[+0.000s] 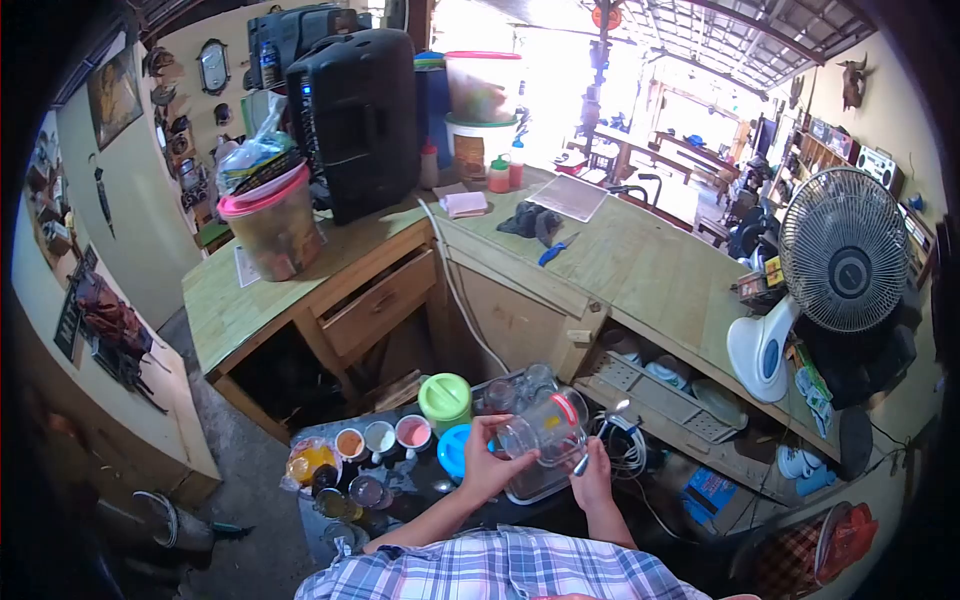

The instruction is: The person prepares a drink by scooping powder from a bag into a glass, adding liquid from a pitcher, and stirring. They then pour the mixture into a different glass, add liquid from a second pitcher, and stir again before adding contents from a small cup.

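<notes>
A clear jar (pixel 552 424) with a red marking lies tilted in my left hand (pixel 490 462), whose fingers are wrapped round its narrower end. My right hand (pixel 592 478) is closed on a metal spoon (pixel 617 410) beside the jar's other end. Just left of the jar stand a green lidded container (pixel 445 400) and a blue lid or container (pixel 454 452), partly hidden by my left hand. Under the jar, a clear tray (pixel 538 492) is partly covered.
Cups with orange, white and pink contents (pixel 413 432), a bag of yellow stuff (pixel 312 462) and several glasses (pixel 368 491) stand on the dark table (pixel 405 512). Beyond are a wooden counter (pixel 640 250), black speaker (pixel 360 125), blue-handled knife (pixel 556 251) and fan (pixel 845 250).
</notes>
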Demonstrator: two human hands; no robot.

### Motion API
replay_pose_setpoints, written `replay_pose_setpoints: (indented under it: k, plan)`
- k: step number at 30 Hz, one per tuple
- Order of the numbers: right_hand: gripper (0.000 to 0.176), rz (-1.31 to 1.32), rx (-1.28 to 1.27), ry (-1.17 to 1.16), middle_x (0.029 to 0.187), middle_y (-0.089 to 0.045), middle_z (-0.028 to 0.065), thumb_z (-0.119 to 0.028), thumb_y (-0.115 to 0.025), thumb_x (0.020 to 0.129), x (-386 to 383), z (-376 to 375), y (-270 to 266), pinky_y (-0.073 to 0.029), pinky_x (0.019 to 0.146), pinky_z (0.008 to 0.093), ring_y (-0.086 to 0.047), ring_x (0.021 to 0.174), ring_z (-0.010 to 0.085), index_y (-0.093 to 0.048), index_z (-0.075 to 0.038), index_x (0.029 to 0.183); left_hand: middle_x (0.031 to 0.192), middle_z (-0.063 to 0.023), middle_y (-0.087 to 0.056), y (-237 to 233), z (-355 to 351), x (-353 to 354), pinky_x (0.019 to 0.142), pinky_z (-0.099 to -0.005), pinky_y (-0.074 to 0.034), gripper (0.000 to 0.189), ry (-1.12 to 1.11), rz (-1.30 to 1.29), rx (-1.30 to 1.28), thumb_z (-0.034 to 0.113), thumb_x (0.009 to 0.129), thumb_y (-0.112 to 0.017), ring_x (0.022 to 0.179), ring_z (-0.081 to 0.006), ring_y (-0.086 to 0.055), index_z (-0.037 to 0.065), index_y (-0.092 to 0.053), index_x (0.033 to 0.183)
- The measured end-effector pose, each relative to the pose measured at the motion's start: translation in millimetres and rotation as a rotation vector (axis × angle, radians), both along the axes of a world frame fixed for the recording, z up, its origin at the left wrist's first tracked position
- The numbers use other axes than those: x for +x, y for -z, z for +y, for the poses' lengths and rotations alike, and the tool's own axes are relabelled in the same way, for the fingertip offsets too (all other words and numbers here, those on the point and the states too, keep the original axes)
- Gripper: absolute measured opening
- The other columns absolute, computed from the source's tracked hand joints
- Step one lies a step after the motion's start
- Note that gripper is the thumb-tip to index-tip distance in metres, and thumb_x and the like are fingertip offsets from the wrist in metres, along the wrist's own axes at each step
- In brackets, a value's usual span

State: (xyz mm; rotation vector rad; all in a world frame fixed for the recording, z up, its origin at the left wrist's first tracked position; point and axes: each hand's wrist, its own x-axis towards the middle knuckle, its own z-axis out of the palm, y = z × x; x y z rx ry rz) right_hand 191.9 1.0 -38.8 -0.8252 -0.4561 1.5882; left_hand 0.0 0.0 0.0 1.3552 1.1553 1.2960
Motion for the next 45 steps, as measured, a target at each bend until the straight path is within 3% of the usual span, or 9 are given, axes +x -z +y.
replay_pose_setpoints:
  k: [9,15,19,23,31,35,38,41,45]
  plan:
    - [0.015,0.191,0.076,-0.383,0.089,-0.061,0.0093,-0.001,-0.053,0.092,-114.7,-33.0,-42.1,-0.051,0.09,0.0507,-0.063,0.092,0.0251,-0.042,-0.011,0.09,0.115,-0.009,-0.043,28.2,-83.2,-90.6,0.096,-0.0323,-0.041,0.074,-0.367,-0.33,0.314,0.001,0.061,-0.085,0.11,-0.0182,-0.047,0.008,-0.034,0.114]
    - [0.026,-0.104,0.144,-0.61,0.085,-0.061,0.0116,0.004,-0.053,0.09,-170.5,-72.3,-26.6,-0.054,0.082,0.034,-0.065,0.097,0.0251,-0.031,-0.01,0.086,0.128,-0.0118,-0.042,57.8,-151.8,-156.1,0.099,-0.0365,-0.041,0.092,-0.318,-0.259,0.072,0.008,0.061,-0.087,0.121,-0.0222,-0.043,0.01,-0.026,0.13]
    - [0.025,-0.536,0.483,-0.695,0.081,-0.06,0.0106,0.007,-0.052,0.088,-199.7,-84.4,15.2,-0.054,0.073,0.0276,-0.067,0.09,0.0207,-0.032,-0.006,0.081,0.133,-0.0114,-0.043,68.0,-187.9,-187.0,0.097,-0.0376,-0.043,0.104,-0.441,0.108,-0.075,0.016,0.063,-0.086,0.121,-0.0234,-0.047,0.01,-0.018,0.141]
    - [0.027,-0.782,0.474,-0.682,0.072,-0.054,0.0076,0.006,-0.055,0.086,-215.0,-86.4,72.5,-0.052,0.066,0.027,-0.069,0.087,0.0219,-0.033,-0.005,0.076,0.114,-0.0083,-0.054,74.7,-200.3,-213.9,0.086,-0.0303,-0.049,0.074,-0.607,-0.088,-0.057,-0.001,0.072,-0.074,0.099,-0.0155,-0.058,0.008,-0.032,0.133]
    - [0.029,-0.879,0.435,-0.588,0.073,-0.06,0.0088,0.01,-0.058,0.081,-213.7,-99.5,135.4,-0.051,0.068,0.0263,-0.068,0.086,0.0183,-0.034,-0.006,0.075,0.098,-0.0065,-0.062,94.6,-191.1,-300.4,0.078,-0.0287,-0.052,0.05,-0.843,0.068,-0.041,-0.002,0.075,-0.069,0.087,-0.0143,-0.062,0.005,-0.048,0.12]
    - [0.029,-0.843,0.526,-0.45,0.072,-0.063,0.0125,0.006,-0.06,0.081,-206.4,-105.1,164.6,-0.051,0.061,0.027,-0.07,0.084,0.0213,-0.034,-0.005,0.073,0.09,-0.0074,-0.066,122.0,-178.6,-348.9,0.076,-0.0297,-0.053,0.036,-0.823,0.198,-0.152,-0.002,0.073,-0.069,0.083,-0.0155,-0.065,0.002,-0.057,0.106]
    - [0.03,-0.931,0.498,-0.556,0.077,-0.066,0.0139,0.009,-0.06,0.079,-196.5,-109.0,165.0,-0.05,0.066,0.0261,-0.069,0.085,0.0188,-0.034,-0.006,0.074,0.09,-0.01,-0.068,113.4,-175.6,-362.5,0.075,-0.0344,-0.053,0.027,-0.544,0.738,-0.432,0.001,0.065,-0.072,0.085,-0.0237,-0.066,0.005,-0.066,0.09]
    - [0.031,-0.89,0.512,-0.5,0.078,-0.066,0.0139,0.008,-0.062,0.077,-191.4,-109.1,168.4,-0.05,0.064,0.0258,-0.068,0.086,0.0185,-0.034,-0.005,0.074,0.093,-0.0087,-0.069,156.1,-178.3,-385.9,0.075,-0.038,-0.052,0.031,-0.418,0.997,-0.516,0.003,0.062,-0.073,0.087,-0.0262,-0.066,0.009,-0.067,0.092]
    - [0.034,-1.159,0.506,-0.505,0.084,-0.068,0.0155,0.001,-0.069,0.073,-185.3,-107.4,150.1,-0.05,0.063,0.0281,-0.067,0.083,0.0176,-0.036,-0.004,0.074,0.092,-0.0099,-0.068,173.3,-180.2,-387.7,0.076,-0.0397,-0.051,0.03,-0.413,0.989,-0.478,0.007,0.063,-0.073,0.089,-0.0287,-0.065,0.013,-0.068,0.092]
